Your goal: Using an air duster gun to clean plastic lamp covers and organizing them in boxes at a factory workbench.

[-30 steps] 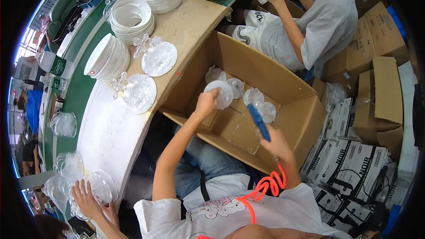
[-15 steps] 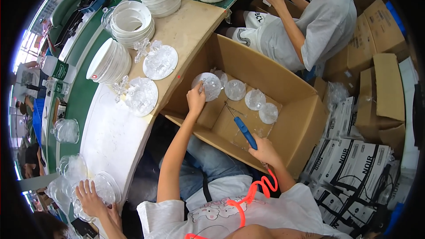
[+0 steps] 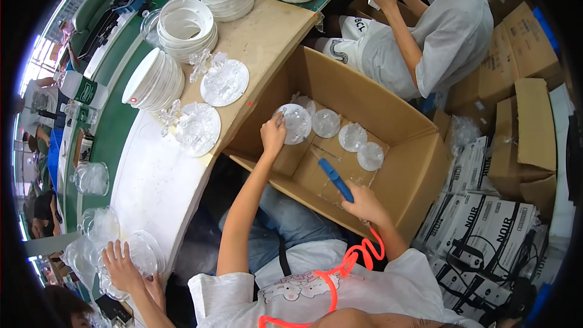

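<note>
My left hand (image 3: 274, 135) pinches the near-left edge of a round clear disc (image 3: 297, 125) over the open cardboard box (image 3: 401, 146). Several similar clear round pieces (image 3: 327, 123) lie in a row in the box beyond it. My right hand (image 3: 365, 205) is closed around the blue handle of a pen-shaped tool (image 3: 335, 179), which points toward the disc but stays apart from it. A coiled red hose or cord (image 3: 352, 258) runs from the tool's rear end across my shirt. The tool's thin tip cannot be made out now.
Left of the box, the table (image 3: 273, 27) bears stacks of white rings (image 3: 185, 27) and clear ornate pieces (image 3: 199, 129). Another person's hands (image 3: 124, 267) touch clear pieces at lower left. A seated person (image 3: 419, 42) is beyond the box; cartons (image 3: 480, 225) stand at right.
The disc in my left hand has shifted slightly right and nearer, turning its face more toward view. The tool's thin metal tip, visible before, no longer shows. My right hand has hardly moved.
</note>
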### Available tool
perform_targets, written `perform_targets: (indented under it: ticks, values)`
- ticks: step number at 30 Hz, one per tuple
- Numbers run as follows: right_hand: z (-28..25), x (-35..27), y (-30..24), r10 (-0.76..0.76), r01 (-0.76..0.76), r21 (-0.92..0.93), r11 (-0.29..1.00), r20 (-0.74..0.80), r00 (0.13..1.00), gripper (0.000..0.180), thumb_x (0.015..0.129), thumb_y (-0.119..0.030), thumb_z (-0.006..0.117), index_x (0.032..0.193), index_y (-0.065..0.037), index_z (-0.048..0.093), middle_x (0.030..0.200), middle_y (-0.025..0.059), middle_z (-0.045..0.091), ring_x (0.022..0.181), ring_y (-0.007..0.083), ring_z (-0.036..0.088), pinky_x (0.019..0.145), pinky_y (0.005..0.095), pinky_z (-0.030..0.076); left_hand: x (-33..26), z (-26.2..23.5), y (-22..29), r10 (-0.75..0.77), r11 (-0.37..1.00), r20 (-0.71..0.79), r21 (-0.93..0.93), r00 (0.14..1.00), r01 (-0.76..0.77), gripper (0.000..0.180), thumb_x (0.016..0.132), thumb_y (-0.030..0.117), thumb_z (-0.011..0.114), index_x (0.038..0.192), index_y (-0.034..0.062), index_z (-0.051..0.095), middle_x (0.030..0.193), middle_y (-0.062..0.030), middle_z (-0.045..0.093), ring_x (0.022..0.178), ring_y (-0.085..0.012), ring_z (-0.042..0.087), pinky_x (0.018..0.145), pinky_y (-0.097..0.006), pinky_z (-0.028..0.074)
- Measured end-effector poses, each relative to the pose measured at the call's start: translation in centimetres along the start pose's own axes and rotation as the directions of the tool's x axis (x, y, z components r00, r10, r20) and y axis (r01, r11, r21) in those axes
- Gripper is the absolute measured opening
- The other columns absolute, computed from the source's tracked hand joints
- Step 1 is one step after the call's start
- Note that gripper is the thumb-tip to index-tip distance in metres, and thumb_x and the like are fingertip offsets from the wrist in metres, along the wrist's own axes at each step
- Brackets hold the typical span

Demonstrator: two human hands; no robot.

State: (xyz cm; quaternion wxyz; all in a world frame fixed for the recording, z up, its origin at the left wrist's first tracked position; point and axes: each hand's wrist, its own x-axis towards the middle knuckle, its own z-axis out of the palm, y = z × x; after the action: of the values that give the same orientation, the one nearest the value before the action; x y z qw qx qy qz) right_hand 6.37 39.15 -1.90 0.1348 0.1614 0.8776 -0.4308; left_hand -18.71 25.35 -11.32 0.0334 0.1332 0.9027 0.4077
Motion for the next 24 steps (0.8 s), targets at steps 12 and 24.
perform_targets:
  ticks: [12, 24]
  values:
    - [0.0, -1.9, 0.0, -0.115, 0.083, 0.404, 0.911, 0.057, 0.992, 0.032, 0.071, -0.009, 0.053, 0.102, -0.001, 0.051, 0.068, 0.0116, 0.056, 0.065, 0.0204, 0.058, 0.062, 0.0321, 0.046, -0.8, -4.2, 1.5, 0.117, 0.993, -0.038, -0.028, 0.992, -0.118, 0.023, 0.077, 0.018, 0.060, 0.094, 0.0026, 0.063, 0.065, -0.0234, 0.055, 0.054, -0.0348, 0.056, 0.052, -0.037, 0.043]
    - [-2.8, -3.9, 1.6, 0.113, 0.055, 0.817, 0.575, -0.145, 0.983, 0.045, 0.067, -0.005, 0.049, 0.111, 0.005, 0.044, 0.084, 0.0070, 0.052, 0.079, 0.0154, 0.054, 0.075, 0.0267, 0.041, -10.5, -25.9, 7.3, 0.075, 0.987, -0.496, -0.085, 0.865, -0.134, 0.016, 0.075, -0.001, 0.060, 0.090, 0.0010, 0.063, 0.084, -0.0090, 0.066, 0.075, -0.0123, 0.061, 0.062, -0.023, 0.047]
